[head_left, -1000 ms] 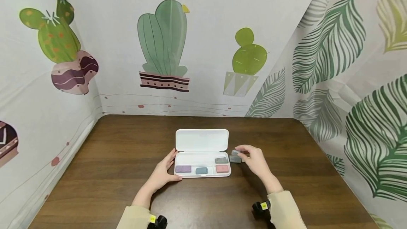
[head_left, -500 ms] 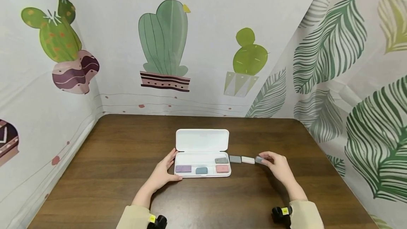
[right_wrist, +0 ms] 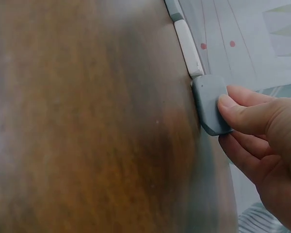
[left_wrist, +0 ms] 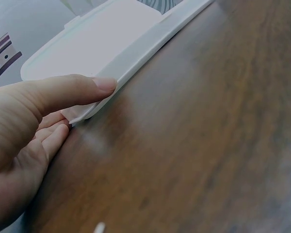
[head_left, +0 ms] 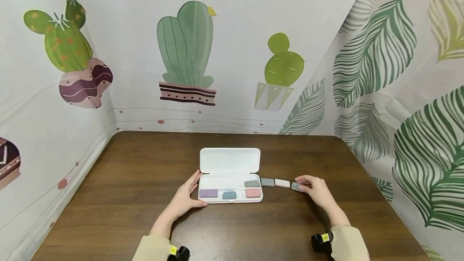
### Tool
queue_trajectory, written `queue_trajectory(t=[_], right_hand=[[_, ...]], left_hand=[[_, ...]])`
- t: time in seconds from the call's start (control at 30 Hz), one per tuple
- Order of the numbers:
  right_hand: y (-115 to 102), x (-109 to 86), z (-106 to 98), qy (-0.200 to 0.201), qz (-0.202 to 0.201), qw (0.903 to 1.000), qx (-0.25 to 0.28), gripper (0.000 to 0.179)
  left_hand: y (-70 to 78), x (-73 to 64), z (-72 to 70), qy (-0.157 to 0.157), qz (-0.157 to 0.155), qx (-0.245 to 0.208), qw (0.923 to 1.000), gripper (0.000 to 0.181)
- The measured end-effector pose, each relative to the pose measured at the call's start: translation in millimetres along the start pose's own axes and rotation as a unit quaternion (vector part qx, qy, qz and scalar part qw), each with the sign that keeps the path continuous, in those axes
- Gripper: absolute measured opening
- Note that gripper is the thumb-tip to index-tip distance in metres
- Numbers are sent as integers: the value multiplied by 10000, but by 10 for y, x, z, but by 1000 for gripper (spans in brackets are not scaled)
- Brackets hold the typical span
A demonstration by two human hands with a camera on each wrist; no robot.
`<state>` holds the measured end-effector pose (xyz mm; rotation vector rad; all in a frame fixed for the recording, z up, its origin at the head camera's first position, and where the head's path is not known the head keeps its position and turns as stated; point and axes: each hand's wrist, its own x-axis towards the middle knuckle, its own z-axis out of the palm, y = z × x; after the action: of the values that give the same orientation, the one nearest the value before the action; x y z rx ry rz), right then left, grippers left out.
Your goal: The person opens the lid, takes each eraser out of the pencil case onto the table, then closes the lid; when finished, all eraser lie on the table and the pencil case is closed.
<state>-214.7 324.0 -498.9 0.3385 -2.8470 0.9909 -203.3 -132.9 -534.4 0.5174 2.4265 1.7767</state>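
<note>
A white pencil case (head_left: 230,177) lies with its lid raised in the head view. My left hand (head_left: 185,193) holds its left end, thumb (left_wrist: 87,90) along the front edge, fingers at the side and back. Inside sit a purple eraser (head_left: 208,193), a blue one (head_left: 229,195), a pink one (head_left: 252,193) and a grey-green one (head_left: 251,183). To the right of the case, a grey eraser (head_left: 268,182) and a white eraser (head_left: 282,183) form a row. My right hand (head_left: 317,191) pinches a blue-grey eraser (right_wrist: 209,104) at the row's right end, close beside the white one.
The brown wooden table (head_left: 232,228) stretches in front of the case and to both sides. Behind it hangs a white cloth (head_left: 237,51) printed with cacti and leaves.
My right hand has carried the blue-grey eraser from beside the case to the right, then slightly down to the row's end. The white eraser came into sight. My left hand stays put.
</note>
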Motion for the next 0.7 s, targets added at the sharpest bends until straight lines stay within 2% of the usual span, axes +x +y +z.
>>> queue_trajectory(t=[0.47, 0.7], right_hand=[[34, 104, 93, 177, -86, 9998, -103, 18], [36, 133, 94, 164, 45, 9998, -115, 17]], left_hand=[[-14, -1, -4, 2, -29, 13, 10000, 111], [8, 2, 2, -7, -56, -31, 10000, 111]])
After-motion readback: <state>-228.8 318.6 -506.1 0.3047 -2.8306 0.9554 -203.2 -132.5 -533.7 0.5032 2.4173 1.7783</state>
